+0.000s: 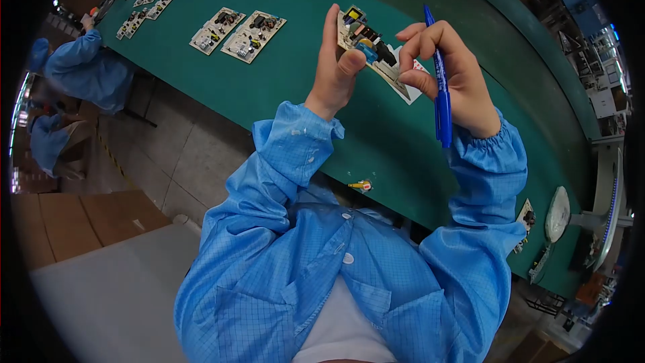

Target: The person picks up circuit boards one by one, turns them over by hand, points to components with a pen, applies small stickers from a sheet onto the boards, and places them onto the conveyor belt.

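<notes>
My left hand (334, 74) is closed on the edge of a circuit board (383, 70), thumb on its component side. The board is tilted and raised above the green table. It carries a yellow-topped transformer, a blue part and black parts. My right hand (447, 70) holds a blue marker pen (441, 94) across its fingers. Its thumb and index finger are bent close to the board's right end; whether they touch it, I cannot tell. A white card with red marks (419, 67) shows behind the board, partly hidden by the right fingers.
Two circuit boards (254, 37) lie on the green table (295, 74) to the left, with several more farther off. A yellow-ended wrist strap or cord (361, 185) is at the near edge. Another board (525, 222) and a white oval object (557, 214) are at right. Co-workers (87, 70) sit at left.
</notes>
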